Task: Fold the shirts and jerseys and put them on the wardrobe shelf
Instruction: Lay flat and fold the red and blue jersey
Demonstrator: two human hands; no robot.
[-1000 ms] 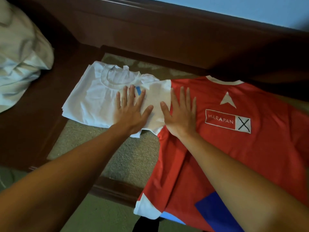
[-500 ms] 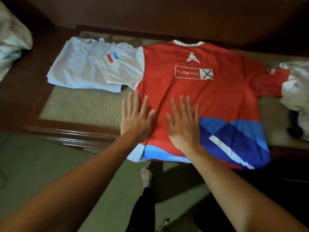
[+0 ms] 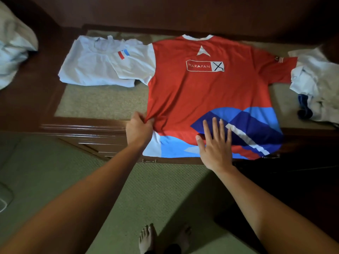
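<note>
Head view, folded white shirt (image 3: pixel 95 70) beside red jersey (image 3: pixel 201 88), crumpled clothes (image 3: pixel 315 85) right

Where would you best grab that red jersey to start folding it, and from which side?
Grip the red jersey at its left side seam near the hem, coming from the left, as the left hand does by pinching the cloth there. It lies flat, front up, with that edge free on the mat, while the right hand rests flat on the lower front, probably steadying it.
</note>
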